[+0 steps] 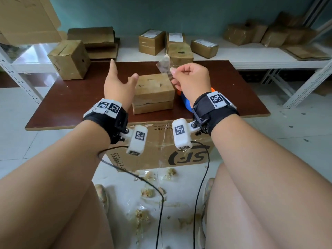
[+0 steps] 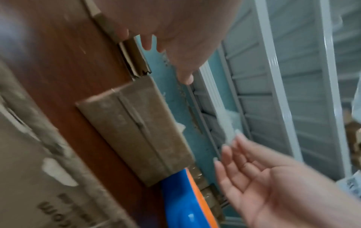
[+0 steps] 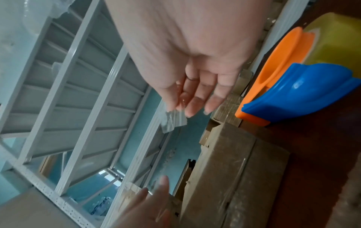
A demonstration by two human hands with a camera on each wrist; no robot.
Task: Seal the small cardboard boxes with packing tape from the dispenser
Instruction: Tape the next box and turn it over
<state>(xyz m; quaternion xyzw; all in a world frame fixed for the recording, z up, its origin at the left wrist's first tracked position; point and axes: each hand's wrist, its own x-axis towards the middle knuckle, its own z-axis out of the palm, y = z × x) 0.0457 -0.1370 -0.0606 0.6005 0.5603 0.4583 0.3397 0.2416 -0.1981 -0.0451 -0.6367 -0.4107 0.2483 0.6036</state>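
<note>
A small cardboard box [image 1: 152,88] sits on a flatter box at the middle of the brown table [image 1: 71,97]. My right hand [image 1: 173,72] is raised above the box's right edge and pinches a crumpled scrap of clear tape [image 1: 163,64] between thumb and fingers; the right wrist view shows the scrap [image 3: 173,121] hanging from the fingertips [image 3: 190,111]. My left hand [image 1: 124,71] hovers over the box's left side, fingers spread and holding nothing. The blue and orange tape dispenser [image 1: 186,103] lies on the table right of the box, mostly hidden behind my right wrist, and shows clearly in the right wrist view [image 3: 293,92].
Another cardboard box [image 1: 70,60] stands at the table's back left. Several sealed boxes [image 1: 151,42] sit on the white shelf behind. A large printed carton [image 1: 161,153] supports the table's near edge. Tape scraps [image 1: 147,193] litter the floor between my legs. Metal shelving [image 1: 305,83] stands right.
</note>
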